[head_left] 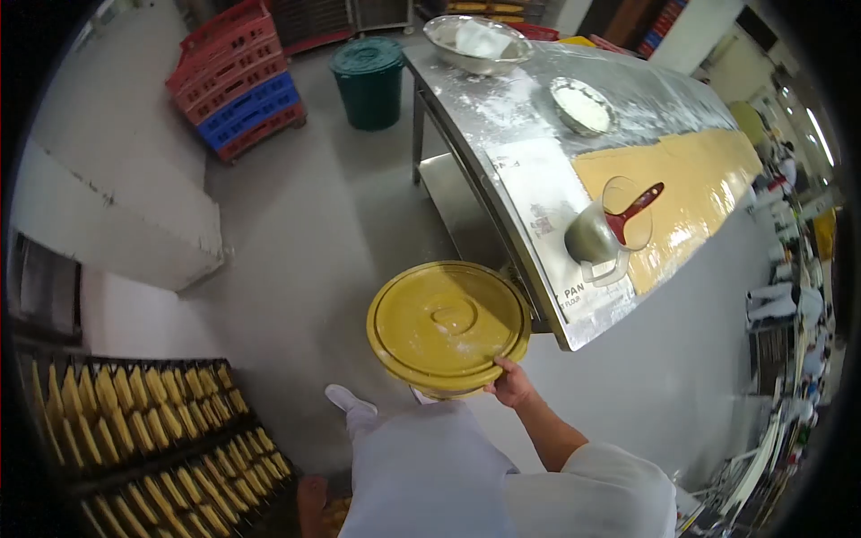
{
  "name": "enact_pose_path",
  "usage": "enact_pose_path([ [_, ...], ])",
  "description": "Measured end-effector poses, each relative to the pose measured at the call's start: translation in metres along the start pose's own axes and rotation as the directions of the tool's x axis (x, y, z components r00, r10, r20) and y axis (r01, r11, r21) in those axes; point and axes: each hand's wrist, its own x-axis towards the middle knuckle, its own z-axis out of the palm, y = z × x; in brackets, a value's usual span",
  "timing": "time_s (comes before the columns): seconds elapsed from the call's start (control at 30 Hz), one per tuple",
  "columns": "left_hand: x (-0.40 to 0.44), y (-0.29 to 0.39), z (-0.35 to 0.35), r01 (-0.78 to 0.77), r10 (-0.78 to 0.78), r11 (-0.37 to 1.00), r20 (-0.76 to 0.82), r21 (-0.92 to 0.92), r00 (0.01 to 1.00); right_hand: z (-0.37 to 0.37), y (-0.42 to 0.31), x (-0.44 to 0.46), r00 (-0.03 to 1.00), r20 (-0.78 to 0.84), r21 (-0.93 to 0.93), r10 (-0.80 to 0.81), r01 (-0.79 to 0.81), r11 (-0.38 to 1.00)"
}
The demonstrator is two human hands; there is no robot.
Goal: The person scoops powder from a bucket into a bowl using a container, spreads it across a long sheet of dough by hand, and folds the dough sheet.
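A round yellow lid (451, 320) with a small central knob and white dust on it covers a yellow tub below. My right hand (511, 384) grips its near right rim, thumb on top and fingers underneath. At the bottom left, beside my white clothing, a dark, shadowed part of my left hand (312, 498) shows; its fingers cannot be made out. The lid is close to the near corner of a steel table (574, 334).
Dough (686, 184), a jug (587, 238) with a red-handled brush, and bowls of white powder (583, 106) lie on the table. A green bin (368, 85) and stacked crates (235, 81) stand beyond. Racked trays (170, 403) fill the lower left; people are far right.
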Motion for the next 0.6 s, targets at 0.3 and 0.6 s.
enact_pose_path([
  [0.3, 0.128, 0.264, -0.118, -0.449, 0.521, 0.786, -0.065, 0.425, 0.851, 0.262, 0.044, 0.033, 0.945, 0.001, 0.131, -0.328, 0.325, 0.937],
  [0.6, 0.234, 0.414, -0.163, 0.069, 0.136, 0.53, 0.165, -0.845, 0.977, 0.401, 0.051, 0.072, 0.939, 0.087, 0.079, -0.334, 0.328, 0.941],
])
